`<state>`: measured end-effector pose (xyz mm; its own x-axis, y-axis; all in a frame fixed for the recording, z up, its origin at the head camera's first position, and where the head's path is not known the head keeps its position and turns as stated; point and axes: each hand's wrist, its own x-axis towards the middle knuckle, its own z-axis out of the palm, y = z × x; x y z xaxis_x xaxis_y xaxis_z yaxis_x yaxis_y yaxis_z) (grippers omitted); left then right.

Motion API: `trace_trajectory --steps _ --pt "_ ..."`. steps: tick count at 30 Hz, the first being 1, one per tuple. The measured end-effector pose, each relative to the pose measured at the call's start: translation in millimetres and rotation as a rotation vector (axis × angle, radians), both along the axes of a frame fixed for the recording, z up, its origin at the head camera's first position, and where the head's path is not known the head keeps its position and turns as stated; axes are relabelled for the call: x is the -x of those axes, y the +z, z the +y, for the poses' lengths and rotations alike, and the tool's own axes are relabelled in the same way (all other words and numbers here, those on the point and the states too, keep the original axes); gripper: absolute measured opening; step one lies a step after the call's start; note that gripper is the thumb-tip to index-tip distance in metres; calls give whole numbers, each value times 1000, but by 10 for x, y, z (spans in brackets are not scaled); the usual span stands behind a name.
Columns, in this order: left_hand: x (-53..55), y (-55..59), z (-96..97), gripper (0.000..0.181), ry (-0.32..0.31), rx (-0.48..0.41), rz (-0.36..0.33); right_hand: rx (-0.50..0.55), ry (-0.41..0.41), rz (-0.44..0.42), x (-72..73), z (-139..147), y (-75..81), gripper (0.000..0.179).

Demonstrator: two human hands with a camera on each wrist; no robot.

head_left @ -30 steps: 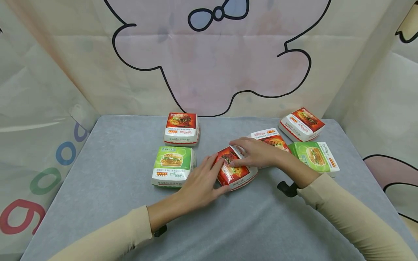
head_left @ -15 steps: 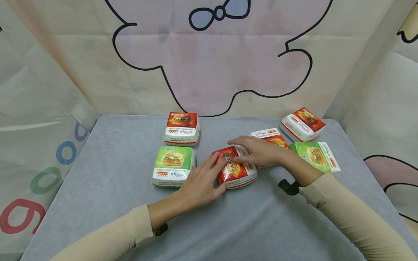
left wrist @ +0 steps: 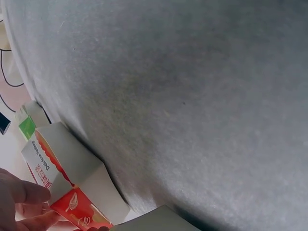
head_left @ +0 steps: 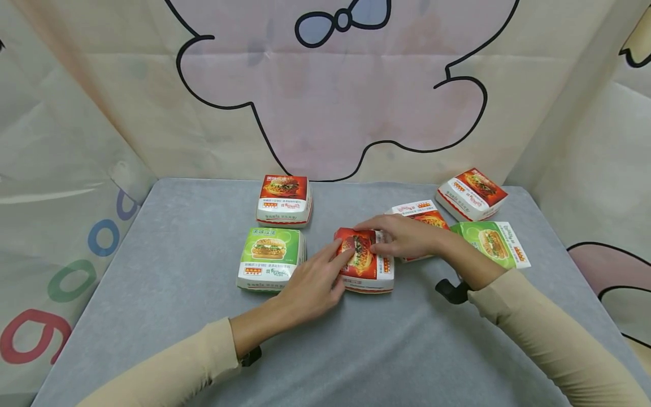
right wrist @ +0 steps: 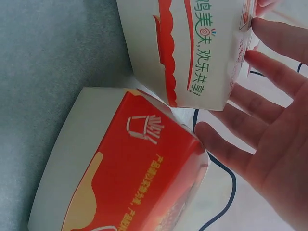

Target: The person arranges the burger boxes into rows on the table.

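A red-and-white burger box (head_left: 361,263) lies on the table between both hands. My left hand (head_left: 312,282) rests along its left side, fingers extended over the top edge. In the left wrist view its fingertips (left wrist: 36,192) touch the box's red corner. From the right, my right hand (head_left: 402,236) lays its fingers across the box's top and right edge. The right wrist view has its extended fingers (right wrist: 274,72) against a box's upper edge. Partly beneath the right hand sits another red burger box (head_left: 424,213).
To the left, a green burger box (head_left: 269,254) stands in front of a red one (head_left: 283,195), nearly aligned. At the right, a green box (head_left: 490,243) and a red box (head_left: 473,192) sit at angles. Behind the grey cloth-covered table (head_left: 168,271) rises a printed backdrop (head_left: 325,102).
The burger box between the hands has turned from a slant to nearly straight and shifted slightly left at its front. The hands have moved only a little; the other boxes stay put.
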<state>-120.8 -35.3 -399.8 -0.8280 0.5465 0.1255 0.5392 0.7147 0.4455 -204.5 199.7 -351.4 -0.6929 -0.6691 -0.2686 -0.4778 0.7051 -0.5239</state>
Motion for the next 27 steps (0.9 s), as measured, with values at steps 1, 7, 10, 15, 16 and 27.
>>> trace_trajectory --steps 1,7,10,15,16,27 --pt "2 0 0 56 -1 -2 -2 -7 -3 8 -2 2 2 54" --pt "5 18 0 55 2 -30 -1 -43 -32 35 -25 -6 27 56" --pt "1 30 4 56 9 -37 9 -54 -33 52 -31 -14 30 57" --pt "-4 39 24 65 25 -23 21 -69 -46 64 -44 -42 39 58" --pt "-5 40 27 68 30 -20 17 -73 -52 65 -48 -48 39 58" --pt "-12 9 68 93 65 33 63 -104 -119 95 -93 -86 -4 65"
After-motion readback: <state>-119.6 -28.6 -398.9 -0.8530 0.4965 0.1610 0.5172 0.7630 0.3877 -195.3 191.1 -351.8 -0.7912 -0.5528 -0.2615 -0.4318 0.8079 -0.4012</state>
